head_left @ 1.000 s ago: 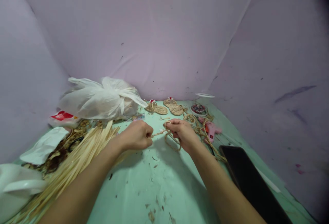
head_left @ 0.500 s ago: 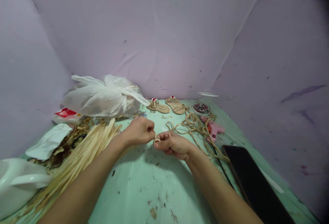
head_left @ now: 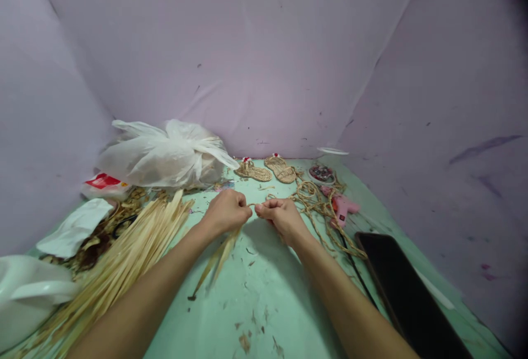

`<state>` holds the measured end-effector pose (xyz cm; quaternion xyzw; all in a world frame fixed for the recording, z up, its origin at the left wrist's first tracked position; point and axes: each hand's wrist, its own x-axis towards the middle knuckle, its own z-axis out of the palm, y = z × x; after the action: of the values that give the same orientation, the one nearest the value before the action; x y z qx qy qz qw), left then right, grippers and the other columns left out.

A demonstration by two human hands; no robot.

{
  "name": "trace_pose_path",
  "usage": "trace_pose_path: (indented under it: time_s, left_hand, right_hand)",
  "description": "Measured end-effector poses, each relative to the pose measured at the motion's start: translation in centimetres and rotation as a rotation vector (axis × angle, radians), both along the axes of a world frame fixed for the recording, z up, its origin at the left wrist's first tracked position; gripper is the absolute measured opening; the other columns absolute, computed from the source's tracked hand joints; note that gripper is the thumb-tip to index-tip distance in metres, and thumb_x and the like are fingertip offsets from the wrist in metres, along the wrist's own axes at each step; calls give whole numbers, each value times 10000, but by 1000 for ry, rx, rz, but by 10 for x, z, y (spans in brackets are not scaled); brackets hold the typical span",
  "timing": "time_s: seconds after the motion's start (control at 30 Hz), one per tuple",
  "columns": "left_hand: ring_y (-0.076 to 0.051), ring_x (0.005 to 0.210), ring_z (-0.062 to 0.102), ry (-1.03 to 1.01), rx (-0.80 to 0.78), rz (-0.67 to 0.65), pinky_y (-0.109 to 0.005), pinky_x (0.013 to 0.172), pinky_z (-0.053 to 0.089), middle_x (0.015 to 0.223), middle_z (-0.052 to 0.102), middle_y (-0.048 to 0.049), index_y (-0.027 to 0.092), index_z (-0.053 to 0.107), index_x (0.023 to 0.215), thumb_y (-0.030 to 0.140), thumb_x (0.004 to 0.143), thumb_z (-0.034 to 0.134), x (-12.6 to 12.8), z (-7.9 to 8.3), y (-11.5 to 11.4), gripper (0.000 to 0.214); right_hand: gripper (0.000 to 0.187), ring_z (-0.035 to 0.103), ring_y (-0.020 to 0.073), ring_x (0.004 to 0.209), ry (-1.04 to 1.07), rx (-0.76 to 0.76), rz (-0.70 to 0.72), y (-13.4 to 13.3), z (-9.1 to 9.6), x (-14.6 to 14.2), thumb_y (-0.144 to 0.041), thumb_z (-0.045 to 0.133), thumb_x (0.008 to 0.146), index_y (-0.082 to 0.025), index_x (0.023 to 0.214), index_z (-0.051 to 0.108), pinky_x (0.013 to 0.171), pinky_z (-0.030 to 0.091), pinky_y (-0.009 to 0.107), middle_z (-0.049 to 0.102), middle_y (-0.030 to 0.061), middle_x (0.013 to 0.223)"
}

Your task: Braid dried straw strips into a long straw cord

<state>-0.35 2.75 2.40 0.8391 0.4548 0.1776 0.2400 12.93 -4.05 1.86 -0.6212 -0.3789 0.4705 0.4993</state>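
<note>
My left hand (head_left: 227, 211) and my right hand (head_left: 284, 218) face each other over the middle of the green table, both pinched closed. A short length of twisted fibre cord (head_left: 251, 205) bridges the small gap between their fingertips. Loose pale strips (head_left: 225, 252) of the same fibre hang below my left hand toward the table. Just beyond my right hand lies a tangle of finished-looking fibre rope (head_left: 315, 199). A thick bundle of dried fibre strips (head_left: 136, 238) rests beside my left forearm.
Two small woven sandals (head_left: 268, 170) lie near the back wall. A pink glue gun (head_left: 344, 208), a round container of beads (head_left: 322, 174) and a long dark object (head_left: 406, 293) are on the right. A white plastic bag (head_left: 169, 155) and a white jug (head_left: 33, 298) stand left.
My fingertips have drawn slightly apart and the cord between them now shows as a short taut span. Loose strips have come into view below my left hand.
</note>
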Motion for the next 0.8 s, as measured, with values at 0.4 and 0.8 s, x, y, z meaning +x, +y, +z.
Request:
trace_pose_path:
  time_s: [0.4,0.8]
  left_hand:
    - [-97,456,368,-68,-94,162,-221,447,219,434,439,8,158,518,448,289,572,468,17,-28,-4,187]
    - [-51,391,236,-467,-520,172,-196,396,159,373,294,65,150,435,425,198,498,481,10,-27,2,99]
  right_hand:
    - [198,365,62,411,-101,211,-9,15,-35,9,-232,602,560,-191,640,426,421,286,199,423,-80,481]
    - [133,479,94,556,-51,279,50,11,-37,-1,-186,562,562,-168,675,494,552,379,227,511,-22,617]
